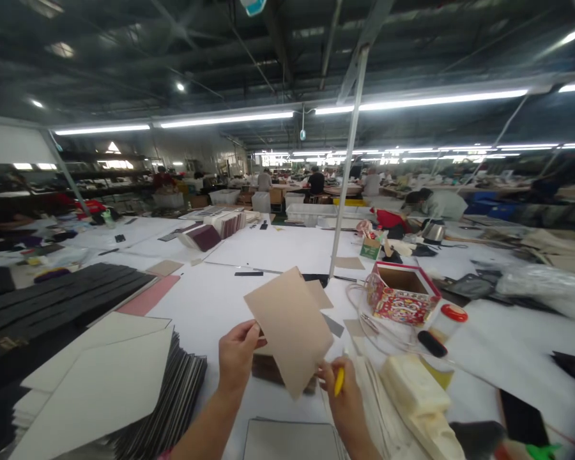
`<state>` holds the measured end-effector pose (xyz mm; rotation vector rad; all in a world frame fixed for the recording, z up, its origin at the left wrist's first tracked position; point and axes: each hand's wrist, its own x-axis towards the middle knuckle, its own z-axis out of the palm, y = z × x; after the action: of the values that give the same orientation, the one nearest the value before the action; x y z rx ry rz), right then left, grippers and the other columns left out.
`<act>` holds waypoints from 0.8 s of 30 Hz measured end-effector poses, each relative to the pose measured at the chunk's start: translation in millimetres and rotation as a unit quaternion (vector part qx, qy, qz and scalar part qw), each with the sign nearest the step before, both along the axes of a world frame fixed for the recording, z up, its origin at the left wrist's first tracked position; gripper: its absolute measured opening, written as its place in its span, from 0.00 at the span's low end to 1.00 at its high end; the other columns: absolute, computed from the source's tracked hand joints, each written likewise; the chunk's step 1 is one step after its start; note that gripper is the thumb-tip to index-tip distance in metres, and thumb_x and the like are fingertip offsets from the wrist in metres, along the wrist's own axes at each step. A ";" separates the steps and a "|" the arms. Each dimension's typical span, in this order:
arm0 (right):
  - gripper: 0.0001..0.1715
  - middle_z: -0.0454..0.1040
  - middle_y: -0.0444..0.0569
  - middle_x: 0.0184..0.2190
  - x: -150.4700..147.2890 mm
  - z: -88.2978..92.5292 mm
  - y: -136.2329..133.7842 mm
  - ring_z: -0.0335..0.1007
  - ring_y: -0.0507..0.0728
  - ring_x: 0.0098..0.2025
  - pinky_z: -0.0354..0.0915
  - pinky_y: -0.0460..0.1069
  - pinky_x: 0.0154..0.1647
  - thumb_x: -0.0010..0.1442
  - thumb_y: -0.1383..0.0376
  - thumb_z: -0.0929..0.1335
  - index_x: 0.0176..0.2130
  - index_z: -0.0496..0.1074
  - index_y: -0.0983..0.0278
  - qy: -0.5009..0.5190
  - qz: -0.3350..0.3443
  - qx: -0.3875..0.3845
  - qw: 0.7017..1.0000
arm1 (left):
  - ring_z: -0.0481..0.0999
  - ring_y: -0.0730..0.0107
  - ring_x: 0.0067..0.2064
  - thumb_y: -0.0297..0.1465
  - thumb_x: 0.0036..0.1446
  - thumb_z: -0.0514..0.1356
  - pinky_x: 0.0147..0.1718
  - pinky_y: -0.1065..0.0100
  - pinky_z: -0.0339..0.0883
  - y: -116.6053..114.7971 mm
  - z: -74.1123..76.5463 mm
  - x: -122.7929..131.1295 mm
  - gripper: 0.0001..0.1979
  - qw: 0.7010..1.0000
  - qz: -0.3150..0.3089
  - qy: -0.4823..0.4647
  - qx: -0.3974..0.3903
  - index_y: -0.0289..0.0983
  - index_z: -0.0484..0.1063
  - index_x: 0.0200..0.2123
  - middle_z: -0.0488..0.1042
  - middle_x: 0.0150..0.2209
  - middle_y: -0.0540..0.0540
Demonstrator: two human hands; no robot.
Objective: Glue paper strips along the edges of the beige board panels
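A tan sheet of board (292,322) is held up, tilted, above the white table. My left hand (237,354) pinches its left edge between thumb and fingers. At its lower right corner, the fingertips of my right hand (342,383) touch the sheet. That hand is also closed around a slim tool with a yellow handle (339,381); its exact kind cannot be made out. Below the sheet lies a dark brown stack (268,369), partly hidden. A pale grey panel (292,441) lies at the near edge between my forearms.
Pale boards (100,364) top a tall dark stack on the left, beside layered black material (67,306). To the right are a red patterned box (402,297), a red-lidded jar (450,319), a cream block (416,390) and a thin hose. A metal pole (347,172) rises behind the sheet.
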<state>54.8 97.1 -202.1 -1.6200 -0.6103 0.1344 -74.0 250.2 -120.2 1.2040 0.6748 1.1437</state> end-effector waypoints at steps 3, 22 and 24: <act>0.16 0.66 0.41 0.24 -6.3 2.7 -13.9 0.68 0.53 0.25 0.68 0.49 0.27 0.52 0.54 0.66 0.34 0.56 0.59 0.019 0.004 0.006 1.000 | 0.75 0.68 0.29 0.37 0.44 0.61 0.29 0.66 0.72 -28.5 -27.3 -2.1 0.14 0.996 0.007 -0.054 -0.068 0.31 0.73 0.32 0.76 0.29 0.46; 0.20 0.65 0.42 0.23 -34.0 -91.1 -174.9 0.65 0.52 0.26 0.65 0.49 0.29 0.48 0.51 0.67 0.33 0.57 0.61 0.056 0.068 -0.181 0.980 | 0.68 0.72 0.26 0.43 0.47 0.59 0.21 0.74 0.63 -120.2 -179.3 -135.3 0.18 0.932 -0.146 0.284 -0.168 0.32 0.72 0.30 0.69 0.23 0.49; 0.20 0.65 0.41 0.22 -42.5 -105.0 -163.8 0.64 0.52 0.24 0.64 0.49 0.28 0.49 0.50 0.66 0.32 0.56 0.61 0.034 0.048 -0.196 0.979 | 0.66 0.74 0.23 0.43 0.45 0.60 0.19 0.75 0.59 -118.1 -192.8 -141.7 0.17 0.927 -0.137 0.310 -0.163 0.32 0.71 0.26 0.68 0.20 0.51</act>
<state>12.3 -66.7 -307.1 -1.9569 -0.6368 0.4011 -215.7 132.1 -312.9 1.3204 1.0841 0.3781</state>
